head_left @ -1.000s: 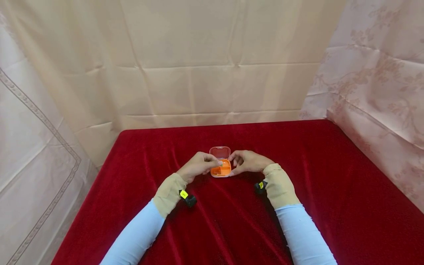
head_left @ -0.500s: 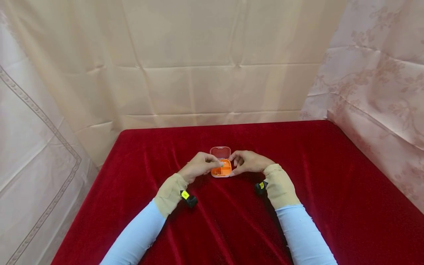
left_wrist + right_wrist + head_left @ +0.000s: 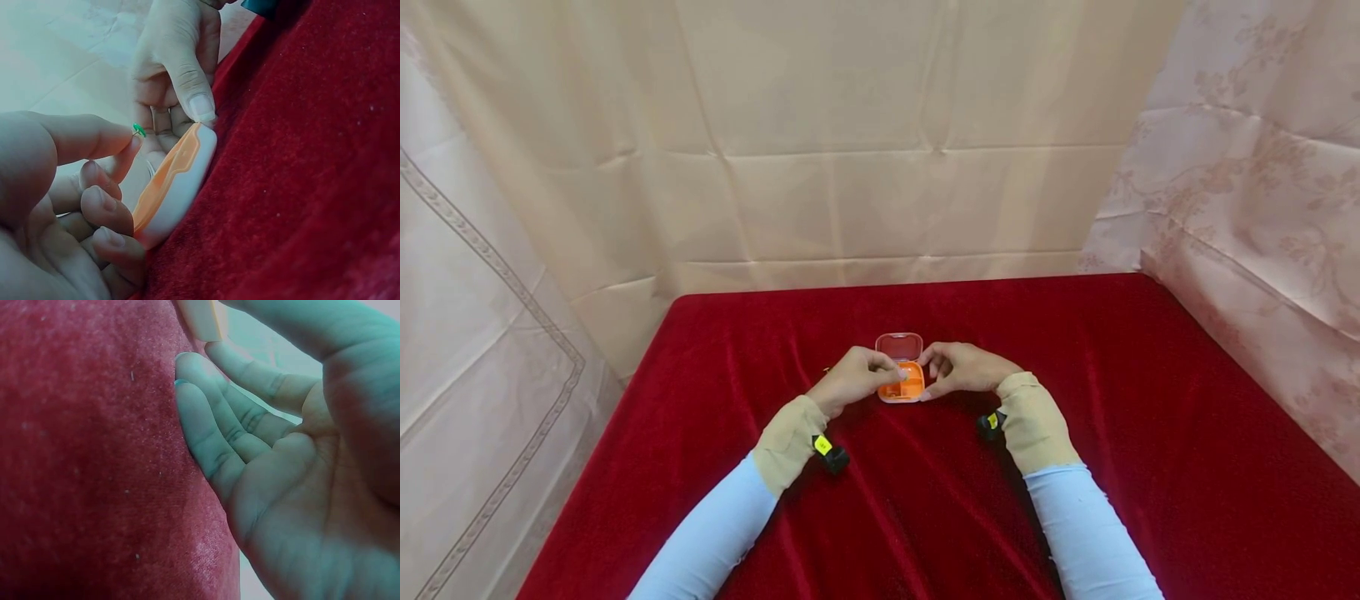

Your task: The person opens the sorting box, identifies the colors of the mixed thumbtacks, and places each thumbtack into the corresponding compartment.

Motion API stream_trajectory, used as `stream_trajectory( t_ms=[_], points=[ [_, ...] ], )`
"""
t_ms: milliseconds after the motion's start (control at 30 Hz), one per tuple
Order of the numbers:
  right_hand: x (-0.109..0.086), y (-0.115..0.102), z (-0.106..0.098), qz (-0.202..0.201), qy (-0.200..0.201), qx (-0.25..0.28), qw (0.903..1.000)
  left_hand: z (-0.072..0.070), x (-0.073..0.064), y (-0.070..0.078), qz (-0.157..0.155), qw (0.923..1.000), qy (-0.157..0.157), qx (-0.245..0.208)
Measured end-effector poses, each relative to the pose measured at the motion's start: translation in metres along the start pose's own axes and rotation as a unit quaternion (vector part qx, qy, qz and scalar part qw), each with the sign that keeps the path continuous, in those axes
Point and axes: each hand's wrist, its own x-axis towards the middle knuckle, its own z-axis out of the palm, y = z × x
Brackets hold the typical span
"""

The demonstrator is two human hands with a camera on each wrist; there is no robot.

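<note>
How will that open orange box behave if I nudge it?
The orange box looks like rigid plastic, so it should hold its shape. Its low, wide body seems likelier to slide than tip, though the velvety red cloth may drag. The open lid could swing if bumped.

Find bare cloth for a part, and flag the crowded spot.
Bare red cloth: right of the right hand, behind the lid, and in front of the box between the sleeves. Crowded: the box, gripped by the right hand while the left hand pinches a green pin close by; something tiny, unclear, beside the left hand.
</note>
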Motion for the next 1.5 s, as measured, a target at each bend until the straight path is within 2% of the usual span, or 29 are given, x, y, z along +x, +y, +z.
stream_trajectory(
  t_ms=[767, 1100, 1500],
  points=[
    [0.001, -0.001, 0.0, -0.009, 0.003, -0.001, 1.0, 0.006, -0.003, 0.006, 0.004, 0.998, 0.006, 0.063],
    [0.001, 0.002, 0.001, -0.014, 0.008, -0.006, 0.9999, 0.009, -0.001, 0.004, 0.017, 0.9949, 0.02, 0.097],
    [0.001, 0.001, 0.002, -0.021, 0.009, 0.001, 0.9997, 0.011, -0.003, 0.005, 0.028, 0.9895, 0.02, 0.141]
  ],
)
